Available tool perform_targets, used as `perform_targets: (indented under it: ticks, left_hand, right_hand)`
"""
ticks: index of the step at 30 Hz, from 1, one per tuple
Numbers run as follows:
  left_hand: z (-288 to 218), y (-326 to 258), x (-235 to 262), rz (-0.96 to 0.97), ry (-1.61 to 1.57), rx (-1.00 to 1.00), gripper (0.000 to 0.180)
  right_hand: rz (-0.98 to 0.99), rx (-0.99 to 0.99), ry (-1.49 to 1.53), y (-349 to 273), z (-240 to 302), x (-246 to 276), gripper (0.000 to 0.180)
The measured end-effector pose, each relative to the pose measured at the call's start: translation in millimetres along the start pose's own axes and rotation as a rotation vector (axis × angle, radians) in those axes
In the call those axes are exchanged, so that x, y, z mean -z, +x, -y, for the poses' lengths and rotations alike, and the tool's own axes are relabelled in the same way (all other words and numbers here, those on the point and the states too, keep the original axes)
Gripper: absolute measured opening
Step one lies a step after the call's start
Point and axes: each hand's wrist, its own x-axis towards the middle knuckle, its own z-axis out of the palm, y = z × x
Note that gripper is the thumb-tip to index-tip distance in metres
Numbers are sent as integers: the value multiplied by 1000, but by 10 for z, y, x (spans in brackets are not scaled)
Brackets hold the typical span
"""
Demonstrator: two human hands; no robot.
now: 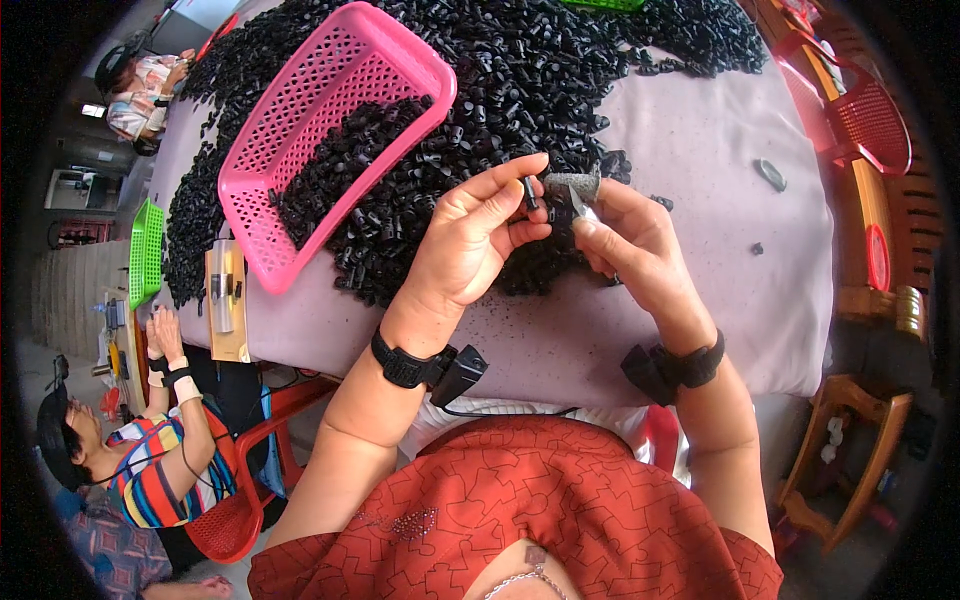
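My left hand (475, 225) is closed in a pinch on a small black plastic part (531, 192), held upright between thumb and fingers. Close beside it, my right hand (635, 235) grips a small knife (575, 200), its narrow blade pointing up toward the left hand. A grey wrap (580, 186) covers the tip of the right index finger. Knife and part look slightly apart. Beneath and beyond both hands spreads a large heap of similar black parts (520, 90). The fingers hide most of the knife's handle.
A pink basket (300, 130) with black parts in it lies tilted on the heap at left. Dark crumbs dot the pale tablecloth (700, 130). A cardboard piece (228, 345) lies at the left edge. Co-workers (165, 450) sit at left; a red chair (870, 120) stands at right.
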Motion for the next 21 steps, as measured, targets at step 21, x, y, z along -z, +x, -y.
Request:
perform_targets:
  ticks: [21]
  left_hand:
    - [32,8,-40,14,55,41,38]
  right_hand:
    - [136,7,32,-56,60,-48,56]
